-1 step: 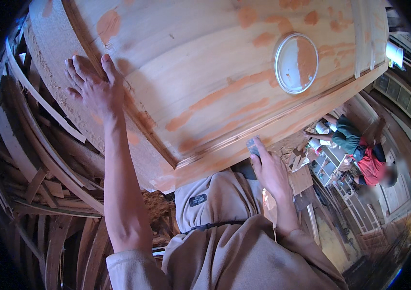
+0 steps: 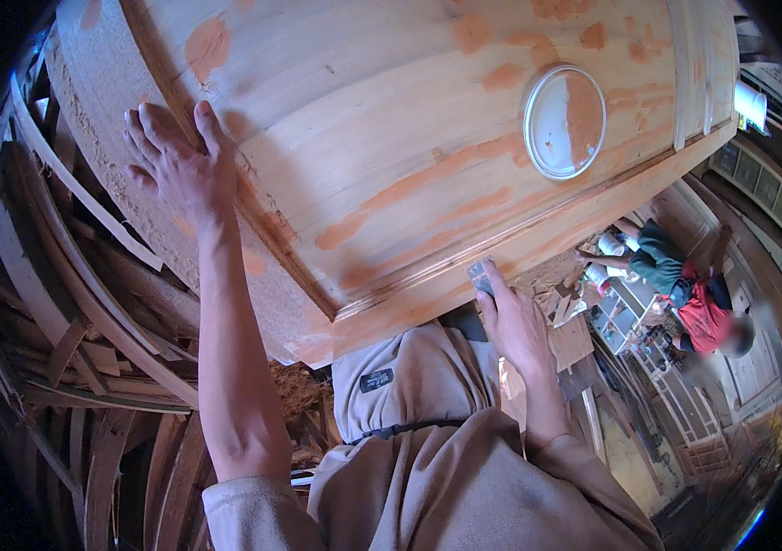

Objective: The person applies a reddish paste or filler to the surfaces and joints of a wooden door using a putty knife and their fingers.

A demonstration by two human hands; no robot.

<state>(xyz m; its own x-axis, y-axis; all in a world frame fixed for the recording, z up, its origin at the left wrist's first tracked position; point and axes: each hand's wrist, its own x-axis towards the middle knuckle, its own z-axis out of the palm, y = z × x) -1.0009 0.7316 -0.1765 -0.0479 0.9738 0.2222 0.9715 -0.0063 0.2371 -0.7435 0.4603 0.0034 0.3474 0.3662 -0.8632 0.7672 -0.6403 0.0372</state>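
Head camera: a large wooden panel (image 2: 363,110) is spread before the person, its near edge close to the body; what it is carried on is hidden. The left hand (image 2: 180,165) is laid flat by the left edge, fingers spread and nothing grasped, the thumb resting over the raised moulding (image 2: 304,278); the weight seems to be placed there so that the panel is steadied and the reach is braced. At the near edge, just right of the near left corner, a small grey piece (image 2: 480,275) is pinched between thumb and fingers of the right hand (image 2: 512,317), nearly closed, its end directed at the border, probably for fine control. Whether contact is made cannot be told. A round white lid (image 2: 545,124), partly covered with orange paste (image 2: 582,115), is set on the panel near that same edge, farther right, presumably to be kept within reach. Similar orange patches (image 2: 419,184) are scattered over the wood.
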